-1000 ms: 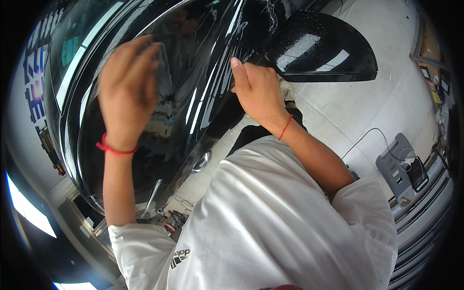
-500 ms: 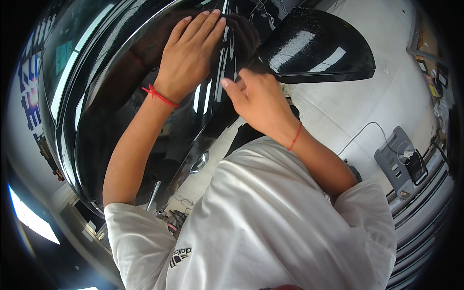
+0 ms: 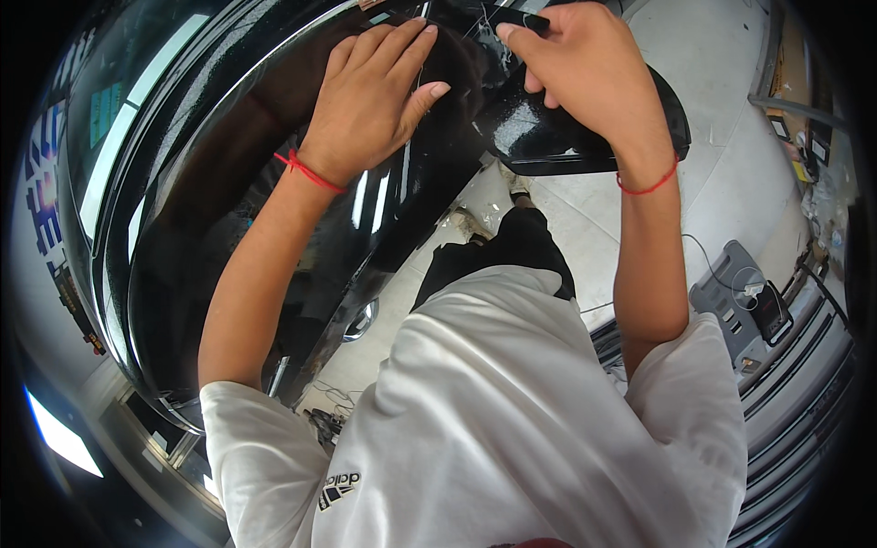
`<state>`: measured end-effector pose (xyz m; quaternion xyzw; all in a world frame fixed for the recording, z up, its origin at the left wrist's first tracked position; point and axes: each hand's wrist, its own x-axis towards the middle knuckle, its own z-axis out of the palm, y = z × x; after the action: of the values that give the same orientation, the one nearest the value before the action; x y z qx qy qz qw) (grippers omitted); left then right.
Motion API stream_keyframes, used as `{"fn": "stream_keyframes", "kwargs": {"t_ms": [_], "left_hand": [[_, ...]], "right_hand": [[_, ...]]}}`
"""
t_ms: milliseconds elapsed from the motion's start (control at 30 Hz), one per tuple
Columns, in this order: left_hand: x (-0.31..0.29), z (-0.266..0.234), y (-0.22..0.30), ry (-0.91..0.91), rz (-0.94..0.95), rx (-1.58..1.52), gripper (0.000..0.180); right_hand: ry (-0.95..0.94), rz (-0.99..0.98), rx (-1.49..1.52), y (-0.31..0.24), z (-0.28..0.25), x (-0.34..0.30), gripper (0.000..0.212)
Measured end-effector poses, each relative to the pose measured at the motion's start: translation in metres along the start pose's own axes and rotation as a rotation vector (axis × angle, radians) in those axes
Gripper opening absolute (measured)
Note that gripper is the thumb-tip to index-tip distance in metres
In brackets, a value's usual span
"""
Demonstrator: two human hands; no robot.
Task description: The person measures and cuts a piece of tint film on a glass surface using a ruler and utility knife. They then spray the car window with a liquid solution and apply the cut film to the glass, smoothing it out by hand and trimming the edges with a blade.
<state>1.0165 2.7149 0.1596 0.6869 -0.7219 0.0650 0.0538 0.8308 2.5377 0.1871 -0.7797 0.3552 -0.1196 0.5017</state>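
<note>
My left hand (image 3: 365, 100) lies flat on the glossy black panel (image 3: 265, 210) of a car, fingers stretched and thumb spread out. To its right, my right hand (image 3: 589, 78) is raised over the black side mirror (image 3: 539, 137), which carries water drops. Its fingers are curled, and a flat black strip (image 3: 528, 20) sticks out between thumb and fingers. What kind of thing the strip is does not show. Wrinkled, shiny patches (image 3: 493, 38) lie on the car's surface beside the right thumb.
A pale tiled floor (image 3: 722, 110) spreads right of the car. A grey plastic piece (image 3: 717, 283) with a dark device (image 3: 772, 315) and white cable stands at the right, by a ribbed grey surface (image 3: 795, 411). My shoes (image 3: 470, 224) are beside the car.
My right hand has moved up and right, from beside the left hand to above the mirror, with a black strip now showing in it. My left thumb has spread out.
</note>
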Motion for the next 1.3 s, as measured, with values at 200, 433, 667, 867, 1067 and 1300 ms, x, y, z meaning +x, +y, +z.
{"fn": "stream_keyframes", "kwargs": {"t_ms": [200, 433, 667, 867, 1067, 1300], "left_hand": [[0.004, 0.004, 0.004, -0.008, -0.03, 0.03, 0.051], [0.009, 0.005, 0.009, -0.034, -0.062, 0.066, 0.045], [0.014, 0.001, 0.011, -0.038, -0.04, 0.091, 0.04], [0.011, 0.002, 0.015, -0.058, -0.068, 0.085, 0.042], [0.001, 0.0, 0.018, -0.053, -0.077, 0.114, 0.045], [-0.007, 0.005, 0.01, -0.027, -0.052, 0.043, 0.048]], "right_hand": [[0.206, -0.176, -0.181, -0.004, 0.014, 0.025, 0.034], [0.082, -0.093, -0.065, -0.017, 0.01, 0.037, 0.034], [0.063, -0.058, -0.1, -0.021, 0.01, 0.037, 0.035], [0.112, -0.108, -0.235, -0.018, 0.013, 0.038, 0.037], [0.107, -0.092, -0.029, -0.032, 0.007, 0.009, 0.039], [0.048, -0.06, 0.1, 0.0, 0.032, -0.075, 0.033]]}}
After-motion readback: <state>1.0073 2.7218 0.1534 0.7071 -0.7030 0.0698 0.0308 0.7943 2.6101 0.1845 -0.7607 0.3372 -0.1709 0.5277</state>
